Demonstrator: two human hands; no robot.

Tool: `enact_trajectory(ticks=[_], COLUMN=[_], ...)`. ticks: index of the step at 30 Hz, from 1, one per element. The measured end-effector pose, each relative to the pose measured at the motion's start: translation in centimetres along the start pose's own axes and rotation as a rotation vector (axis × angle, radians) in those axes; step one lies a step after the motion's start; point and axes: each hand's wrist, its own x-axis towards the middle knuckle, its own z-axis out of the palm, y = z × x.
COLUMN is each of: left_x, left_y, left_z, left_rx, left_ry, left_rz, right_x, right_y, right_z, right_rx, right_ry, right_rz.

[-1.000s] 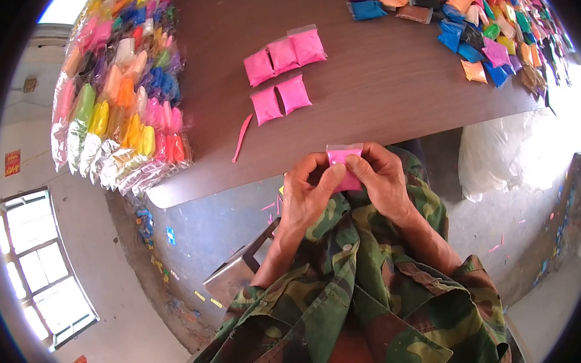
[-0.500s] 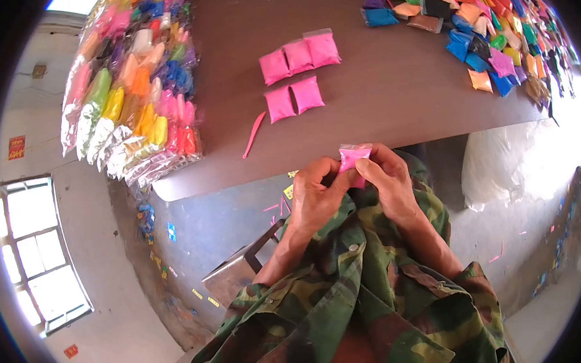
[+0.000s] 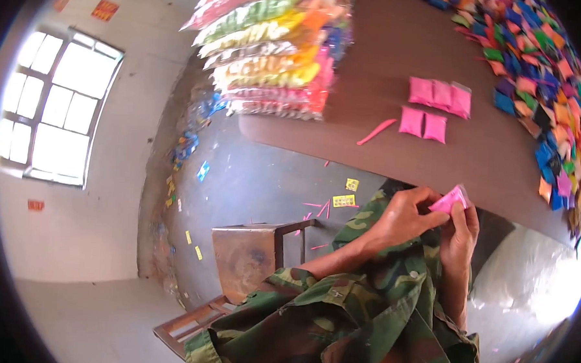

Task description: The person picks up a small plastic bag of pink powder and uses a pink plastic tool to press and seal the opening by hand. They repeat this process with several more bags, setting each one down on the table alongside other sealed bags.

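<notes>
A small pink packet [image 3: 448,200] in clear plastic is held between my two hands, just off the table's near edge. My left hand [image 3: 407,218] pinches its left side, and my right hand [image 3: 460,233] grips it from the right with the thumb on its face. On the table [image 3: 373,68] beyond lie more pink packets [image 3: 432,93], three in a back row and two pink packets [image 3: 422,124] in front. Left of them rests a thin pink plastic tool [image 3: 376,132], like a small knife.
Stacked bags of coloured packets [image 3: 263,57] stand at the table's left end. A heap of loose multicoloured packets [image 3: 547,82] covers the right side. A wooden stool [image 3: 245,257] stands on the floor to my left, near yellow cards [image 3: 344,201] and pink sticks.
My view has swung left, so the table and hands appear farther right. Both hands still hold the pink packet, which now looks tilted. The packets on the table stay in the same arrangement.
</notes>
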Motion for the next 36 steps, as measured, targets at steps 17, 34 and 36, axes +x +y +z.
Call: enact_trajectory(ticks=[17,34,36], left_x=[-3.7,-3.4,-3.2], left_y=[0.6,1.5,1.4], left_z=[-0.5,-0.9,-0.7], left_rx=[-0.077,-0.172,-0.065], left_ry=[0.026,-0.014,0.031], left_rz=[0.149,0.022,0.050], right_x=[-1.7,-2.1,-1.7], right_y=[-0.6,-1.6,-1.2], right_z=[0.0,0.1,-0.5], right_rx=[-0.075,-0.036,-0.021], right_ry=[-0.181,-0.208,-0.221], right_rz=[-0.126,0.059,0.039])
